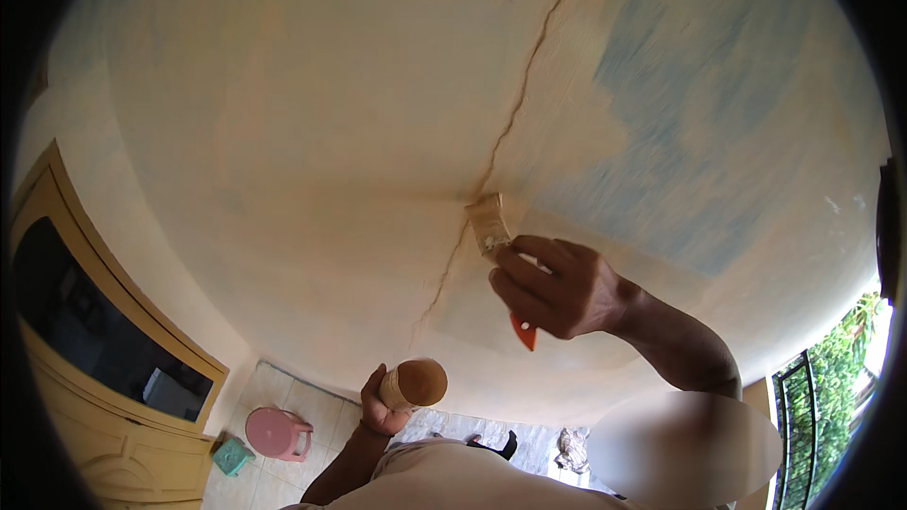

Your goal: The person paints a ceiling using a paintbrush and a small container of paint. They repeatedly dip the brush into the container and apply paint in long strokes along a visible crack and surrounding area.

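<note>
Two grips going on: our right hand (pixel 557 288) is clamped on a paintbrush (pixel 490 234), bristles (pixel 485 210) up at the crack (pixel 520 99) in the wall (pixel 312 132), while our left hand (pixel 378 408) grips a round tub (pixel 419 384) lower down, mouth facing us. Pink stool (pixel 272 433) sits on the tiled floor (pixel 323 408) off left.

The brush (pixel 487 225) I'm watching is flat and wide, its head coated pale beige with whitish specks near its lower end; a pointed orange handle tip shows below. It is tilted, head up, its top edge over the thin brown crack (pixel 522 85) that runs jaggedly up the wall (pixel 331 132), cream with brushy blue patches. Lower and to the left I have a round tan container (pixel 393 390), held up, open mouth tipped toward my camera; I can't tell how full.
</note>
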The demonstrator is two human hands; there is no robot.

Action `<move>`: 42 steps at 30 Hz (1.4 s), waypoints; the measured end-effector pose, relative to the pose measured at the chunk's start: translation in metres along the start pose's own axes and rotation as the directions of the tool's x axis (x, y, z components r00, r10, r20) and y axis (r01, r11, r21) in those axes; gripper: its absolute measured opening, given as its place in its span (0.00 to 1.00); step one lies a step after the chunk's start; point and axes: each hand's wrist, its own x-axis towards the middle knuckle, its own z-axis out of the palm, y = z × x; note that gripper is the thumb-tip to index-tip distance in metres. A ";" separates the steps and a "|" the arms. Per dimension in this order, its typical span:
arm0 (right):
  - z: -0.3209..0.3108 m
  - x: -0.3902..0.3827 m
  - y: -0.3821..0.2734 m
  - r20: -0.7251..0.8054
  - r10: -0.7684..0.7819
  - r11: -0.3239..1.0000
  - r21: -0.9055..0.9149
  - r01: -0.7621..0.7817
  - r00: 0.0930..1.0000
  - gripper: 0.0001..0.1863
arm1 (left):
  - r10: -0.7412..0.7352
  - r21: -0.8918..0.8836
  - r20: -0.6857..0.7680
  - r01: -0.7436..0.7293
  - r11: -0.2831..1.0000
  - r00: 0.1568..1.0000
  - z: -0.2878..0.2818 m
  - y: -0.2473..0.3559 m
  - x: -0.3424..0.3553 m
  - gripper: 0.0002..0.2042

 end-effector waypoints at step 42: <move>0.052 -0.090 -0.074 -0.723 0.658 0.340 0.033 -0.940 0.212 0.11 | -0.046 0.155 -0.329 0.102 0.983 0.943 0.017 0.007 0.007 0.25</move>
